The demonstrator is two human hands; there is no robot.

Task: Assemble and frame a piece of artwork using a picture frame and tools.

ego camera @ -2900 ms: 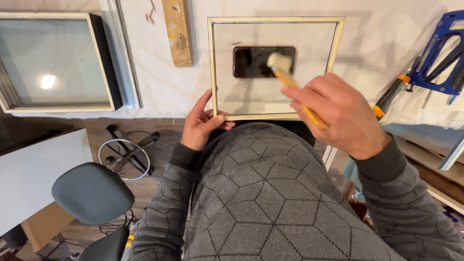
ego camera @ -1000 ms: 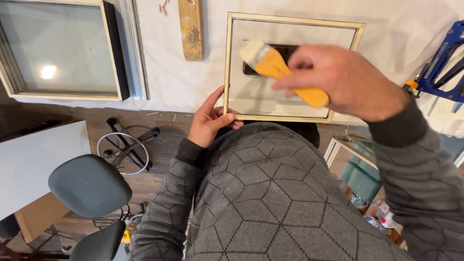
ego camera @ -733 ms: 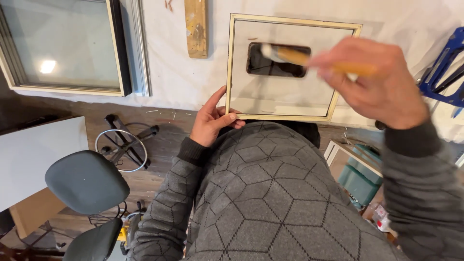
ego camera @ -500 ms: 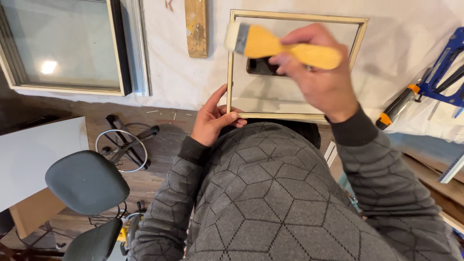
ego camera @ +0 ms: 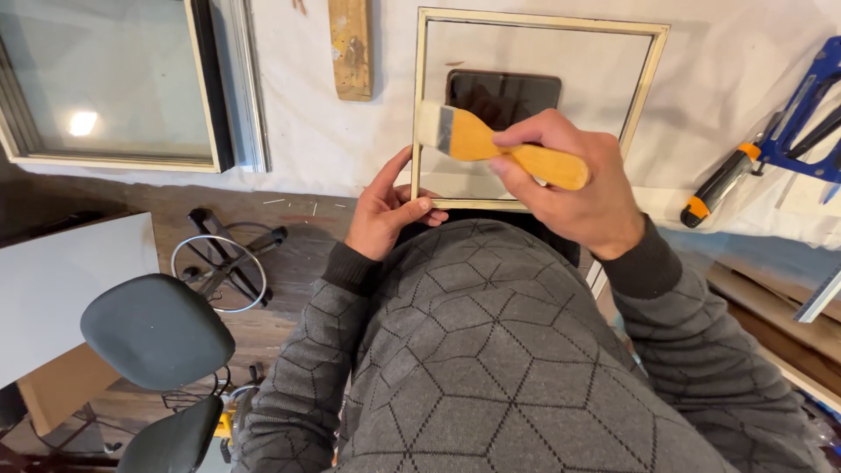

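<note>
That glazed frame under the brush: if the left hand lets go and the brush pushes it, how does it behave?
The frame lies flat on the white cloth, so tipping looks unlikely; it would probably slide or drag the cloth. Thin moulding around a glass pane suggests stiff but fragile. The left hand pinches its near corner, probably to stop it shifting under the brush in the right hand.

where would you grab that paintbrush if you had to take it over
Grip the paintbrush by its yellow wooden handle, coming from the right end. The handle lies roughly level, bristles pointing left over the frame, and its rounded butt sticks out bare past the right hand. The left hand holds the frame's lower left corner, so that side is crowded.
</note>
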